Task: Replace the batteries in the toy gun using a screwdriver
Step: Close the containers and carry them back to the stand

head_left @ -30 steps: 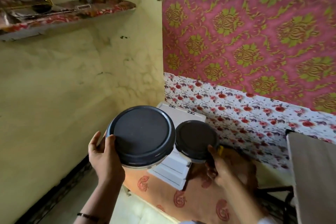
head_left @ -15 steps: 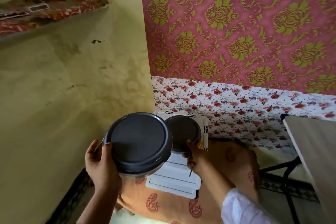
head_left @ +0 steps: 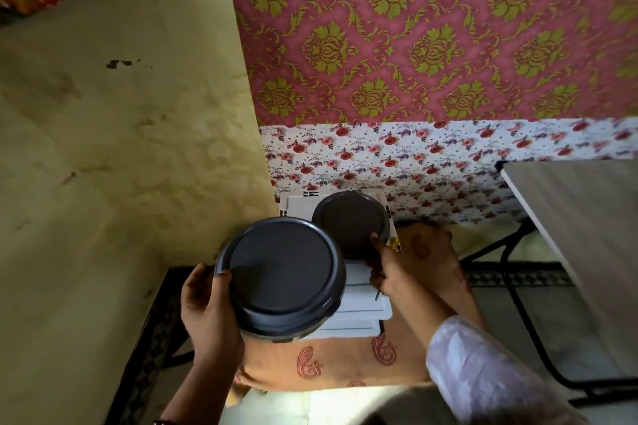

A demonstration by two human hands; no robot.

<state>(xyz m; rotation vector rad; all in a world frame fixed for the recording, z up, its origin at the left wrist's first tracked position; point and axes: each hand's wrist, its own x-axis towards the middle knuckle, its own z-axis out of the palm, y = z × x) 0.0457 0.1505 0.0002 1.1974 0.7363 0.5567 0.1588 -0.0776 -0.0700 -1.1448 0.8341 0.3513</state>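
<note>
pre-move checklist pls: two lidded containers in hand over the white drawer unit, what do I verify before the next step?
1. Left hand grip on large dark-lidded container: ok, fingers wrap its side, thumb on the rim.
2. Right hand grip on small dark-lidded container: ok, fingers curl on its near edge.
3. Screwdriver secured: ok, yellow handle and metal tip show from the right hand.
4. Small container landed on white drawer unit: cannot tell, contact hidden.
5. Toy gun located: not ok, none in view.
6. Batteries located: cannot tell, container contents hidden.
</note>
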